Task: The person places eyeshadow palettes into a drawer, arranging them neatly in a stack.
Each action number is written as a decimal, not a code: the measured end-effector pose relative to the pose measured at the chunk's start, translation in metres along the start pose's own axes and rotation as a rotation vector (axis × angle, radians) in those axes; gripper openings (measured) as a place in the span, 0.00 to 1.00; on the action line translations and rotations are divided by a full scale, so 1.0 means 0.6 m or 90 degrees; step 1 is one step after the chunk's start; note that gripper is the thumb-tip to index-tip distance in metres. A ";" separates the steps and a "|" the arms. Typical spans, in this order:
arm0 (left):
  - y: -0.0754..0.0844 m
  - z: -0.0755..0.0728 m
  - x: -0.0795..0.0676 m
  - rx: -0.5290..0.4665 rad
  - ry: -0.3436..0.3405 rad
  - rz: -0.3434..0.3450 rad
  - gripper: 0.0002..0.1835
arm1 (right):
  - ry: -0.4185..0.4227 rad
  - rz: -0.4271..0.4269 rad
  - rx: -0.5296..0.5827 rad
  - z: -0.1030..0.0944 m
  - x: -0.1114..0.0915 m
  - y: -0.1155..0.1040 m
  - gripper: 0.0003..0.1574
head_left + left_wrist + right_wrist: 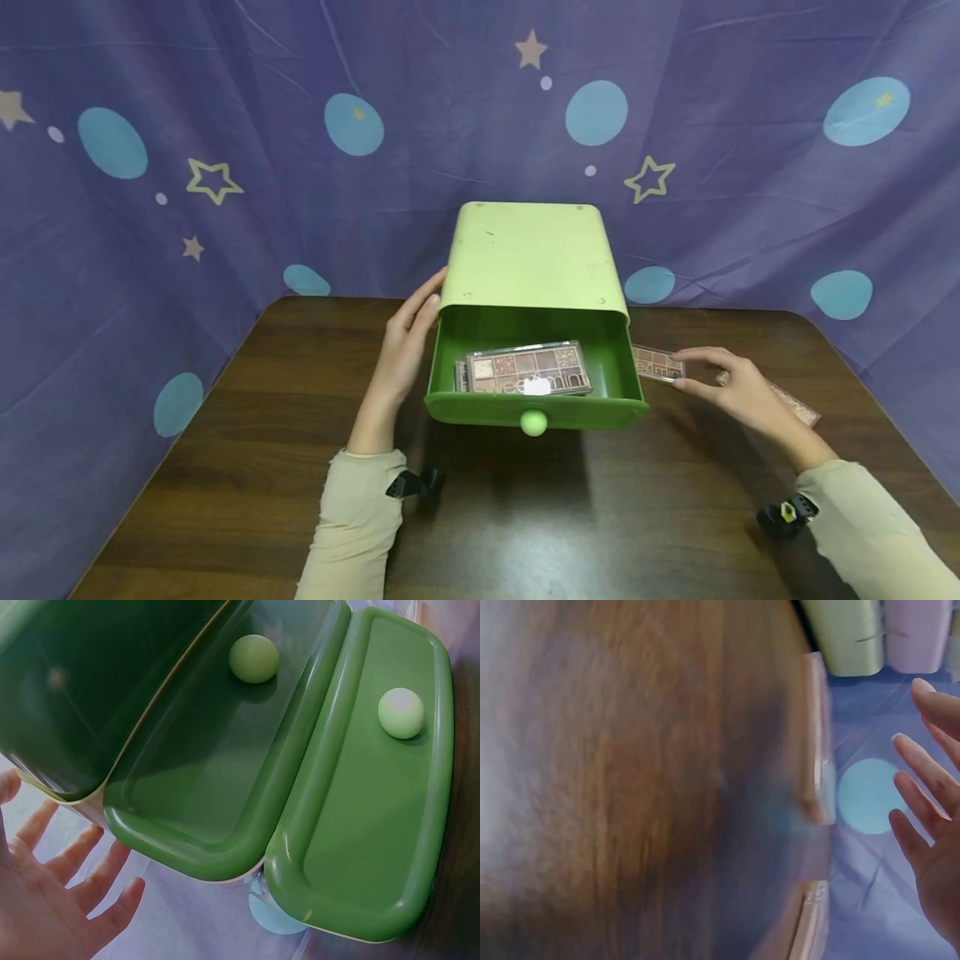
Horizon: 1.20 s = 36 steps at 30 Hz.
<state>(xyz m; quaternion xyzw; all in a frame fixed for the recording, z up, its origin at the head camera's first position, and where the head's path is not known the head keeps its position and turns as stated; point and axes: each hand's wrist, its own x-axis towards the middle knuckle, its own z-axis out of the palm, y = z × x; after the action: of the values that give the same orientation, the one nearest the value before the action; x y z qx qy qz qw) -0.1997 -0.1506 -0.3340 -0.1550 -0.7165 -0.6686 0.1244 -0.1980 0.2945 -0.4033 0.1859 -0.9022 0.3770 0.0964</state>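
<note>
A light green drawer unit (532,250) stands on the table with its top drawer (480,410) pulled out. Inside lies an eyeshadow palette (525,364), overlapping at least one more whose edge shows at its left. My left hand (401,350) rests against the unit's left side, and its fingers look straight in the left wrist view. To the right of the unit, my right hand (738,392) has thumb and forefinger at the end of another eyeshadow palette (654,362) on the table. In the right wrist view its fingers are extended and spread.
Partly behind my right hand lies a further palette (798,406). Two more drawers, a middle drawer (217,787) and a bottom drawer (360,802), are closed below the open one. A purple patterned cloth (420,167) hangs behind the brown table (247,467).
</note>
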 end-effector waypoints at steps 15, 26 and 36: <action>0.001 0.001 0.003 -0.004 -0.006 0.003 0.24 | -0.040 -0.076 -0.019 0.034 0.059 0.050 0.30; 0.003 0.001 0.002 -0.004 -0.005 0.004 0.23 | -0.097 -0.069 0.023 0.055 0.087 0.066 0.35; 0.004 0.000 -0.003 0.000 -0.003 -0.002 0.23 | -0.123 -0.010 -0.018 0.063 0.090 0.068 0.36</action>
<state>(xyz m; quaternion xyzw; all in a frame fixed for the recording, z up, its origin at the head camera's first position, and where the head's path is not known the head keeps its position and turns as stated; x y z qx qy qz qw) -0.1974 -0.1505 -0.3326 -0.1552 -0.7172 -0.6683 0.1216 -0.2652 0.2795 -0.4392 0.2272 -0.9111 0.3435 0.0144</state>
